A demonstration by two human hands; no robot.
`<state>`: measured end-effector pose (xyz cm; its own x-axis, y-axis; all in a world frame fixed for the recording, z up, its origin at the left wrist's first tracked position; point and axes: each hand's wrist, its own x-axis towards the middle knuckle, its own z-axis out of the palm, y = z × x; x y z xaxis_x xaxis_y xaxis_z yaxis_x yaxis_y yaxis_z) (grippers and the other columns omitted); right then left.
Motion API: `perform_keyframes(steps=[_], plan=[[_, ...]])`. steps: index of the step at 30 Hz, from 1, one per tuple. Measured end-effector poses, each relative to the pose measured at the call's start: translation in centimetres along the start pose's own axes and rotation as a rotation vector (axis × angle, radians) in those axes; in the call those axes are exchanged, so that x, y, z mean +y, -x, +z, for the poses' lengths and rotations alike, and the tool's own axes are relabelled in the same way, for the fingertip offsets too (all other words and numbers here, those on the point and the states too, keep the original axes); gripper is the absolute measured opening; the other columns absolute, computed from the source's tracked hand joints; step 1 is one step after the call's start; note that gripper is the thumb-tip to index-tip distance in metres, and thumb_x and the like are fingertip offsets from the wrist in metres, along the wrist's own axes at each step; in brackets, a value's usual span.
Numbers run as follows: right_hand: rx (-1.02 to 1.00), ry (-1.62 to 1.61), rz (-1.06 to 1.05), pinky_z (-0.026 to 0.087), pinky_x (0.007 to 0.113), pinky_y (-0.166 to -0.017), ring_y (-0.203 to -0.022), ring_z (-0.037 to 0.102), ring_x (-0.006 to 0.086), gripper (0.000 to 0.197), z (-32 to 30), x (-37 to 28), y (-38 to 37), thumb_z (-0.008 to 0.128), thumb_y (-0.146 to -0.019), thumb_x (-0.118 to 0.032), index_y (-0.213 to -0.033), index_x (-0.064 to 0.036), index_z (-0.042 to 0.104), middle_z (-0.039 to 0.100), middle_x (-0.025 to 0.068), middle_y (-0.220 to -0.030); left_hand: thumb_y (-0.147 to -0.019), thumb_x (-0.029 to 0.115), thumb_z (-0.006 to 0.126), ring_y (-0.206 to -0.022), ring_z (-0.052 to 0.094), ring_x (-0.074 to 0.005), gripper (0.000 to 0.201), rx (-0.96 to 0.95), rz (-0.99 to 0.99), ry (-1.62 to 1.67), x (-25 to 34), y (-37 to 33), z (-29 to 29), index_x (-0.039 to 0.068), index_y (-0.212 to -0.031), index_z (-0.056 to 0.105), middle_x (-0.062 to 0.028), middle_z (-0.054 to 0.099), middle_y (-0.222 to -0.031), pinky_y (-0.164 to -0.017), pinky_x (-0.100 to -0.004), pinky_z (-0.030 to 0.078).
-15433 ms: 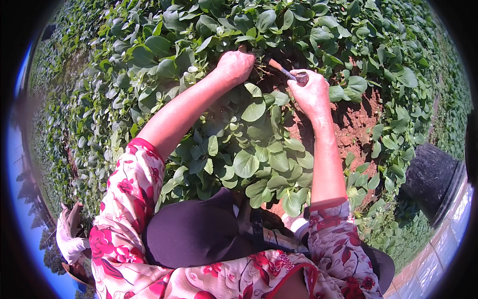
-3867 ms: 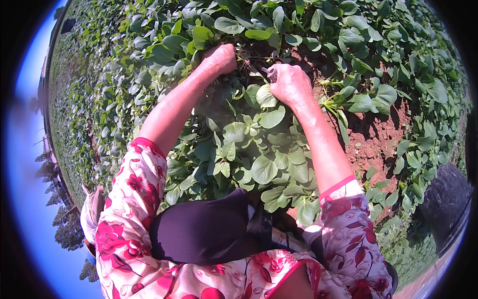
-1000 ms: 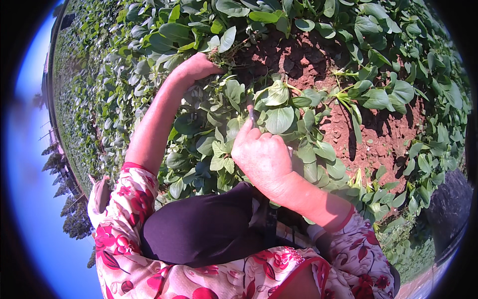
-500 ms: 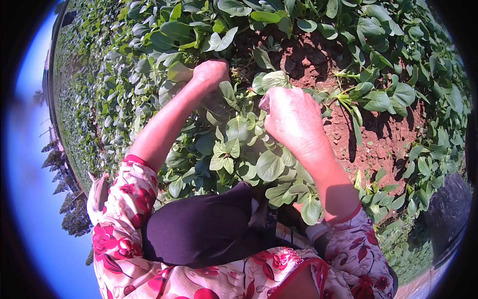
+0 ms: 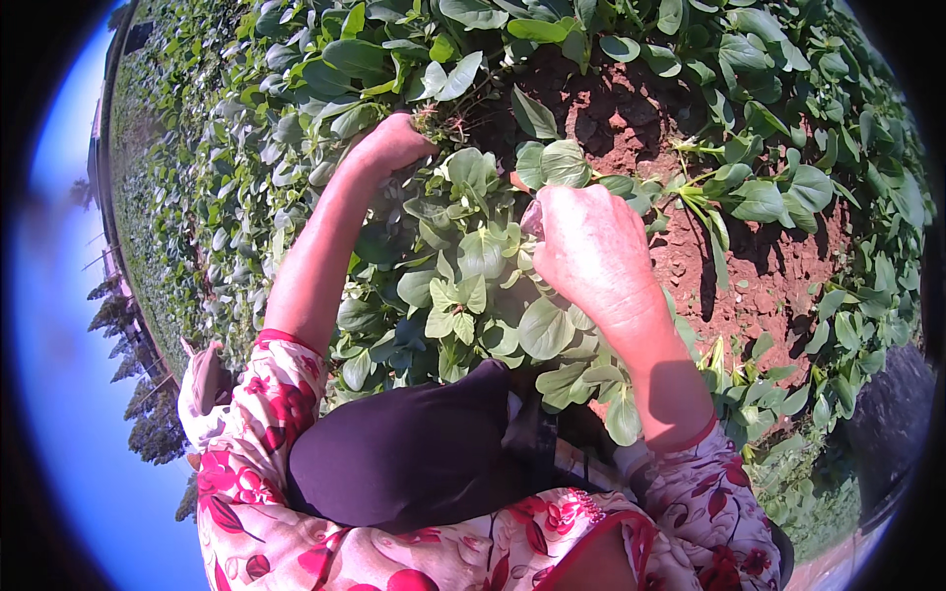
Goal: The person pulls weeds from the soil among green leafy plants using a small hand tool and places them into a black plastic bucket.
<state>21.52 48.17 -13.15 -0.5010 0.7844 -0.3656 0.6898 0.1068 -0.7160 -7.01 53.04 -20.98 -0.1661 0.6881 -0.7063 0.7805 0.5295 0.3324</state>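
My left hand [image 5: 394,145] is closed among the leaves at upper left, with a thin-stemmed tuft of weeds [image 5: 448,123] at its fingertips. My right hand [image 5: 596,241] forms a fist, back upward, over the right side of the leafy clump. Its fingers are curled under, and what they hold, if anything, is hidden. Just beyond it stands a broad-leaved green plant [image 5: 564,164]. Between my hands grow low leafy greens [image 5: 481,253], and a paler weed with pointed leaves [image 5: 455,305] stands among them.
Bare reddish soil [image 5: 744,261] lies to the right, with a splayed leafy plant [image 5: 759,200] on it. Dense green rows surround this patch. A dark cloth [image 5: 414,448] covers my lap area. At lower right is a dark object [image 5: 892,424]; trees [image 5: 158,424] stand far left.
My left hand has drawn a little to the left and away from the middle, the weed tuft shifting with it. My right hand stays almost in place over the plants.
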Motion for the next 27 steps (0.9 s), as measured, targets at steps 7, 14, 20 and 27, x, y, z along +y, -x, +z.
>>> perform_keyframes(steps=[7, 14, 20, 27], plan=[[0.084, -0.125, 0.038, 0.053, 0.043, -0.076, -0.081, 0.065, 0.0378, 0.021, 3.1, 1.9, -5.5, 0.057, -0.067, -0.003, -0.082, -0.0027, 0.072, 0.066, 0.0226, -0.08, -0.07, 0.024, 0.072, -0.07, 0.064, -0.0175, 0.036, -0.042, -0.013, -0.03, 4.3, 2.2, -0.5, 0.001, -0.098, 0.068, -0.0124, 0.069, -0.084, -0.069, -0.0336, 0.051], [0.044, -0.031, -0.101, 0.053, 0.044, -0.071, -0.078, 0.066, 0.0351, 0.017, 5.1, 1.8, -4.2, 0.06, -0.07, -0.005, -0.083, -0.0076, 0.071, 0.067, 0.0182, -0.078, -0.074, 0.021, 0.066, -0.096, 0.066, -0.0311, 0.023, -0.019, 0.033, -0.691, 4.0, 2.0, 2.5, 0.002, -0.086, 0.068, -0.0157, 0.069, -0.097, -0.079, -0.0417, 0.054], [0.106, -0.055, -0.113, 0.054, 0.042, -0.07, -0.075, 0.066, 0.0323, 0.027, 5.3, 3.5, -2.2, 0.061, -0.07, -0.005, -0.095, -0.0081, 0.069, 0.068, 0.0143, -0.08, -0.07, 0.024, 0.072, -0.086, 0.067, -0.029, 0.031, -0.031, -0.047, -0.449, 5.1, 1.5, 1.4, 0.005, -0.095, 0.07, -0.0162, 0.069, -0.092, -0.074, -0.0379, 0.053], [0.087, 0.073, -0.072, 0.052, 0.043, -0.069, -0.073, 0.065, 0.0331, 0.019, 1.3, 0.9, 0.0, 0.061, -0.069, -0.005, -0.086, -0.0079, 0.068, 0.067, 0.0136, -0.075, -0.082, 0.019, 0.067, -0.103, 0.056, -0.0172, 0.05, -0.016, 0.25, 0.179, 1.0, 2.4, -2.9, 0.005, -0.128, 0.053, -0.006, 0.06, -0.118, -0.087, -0.0322, 0.045]])
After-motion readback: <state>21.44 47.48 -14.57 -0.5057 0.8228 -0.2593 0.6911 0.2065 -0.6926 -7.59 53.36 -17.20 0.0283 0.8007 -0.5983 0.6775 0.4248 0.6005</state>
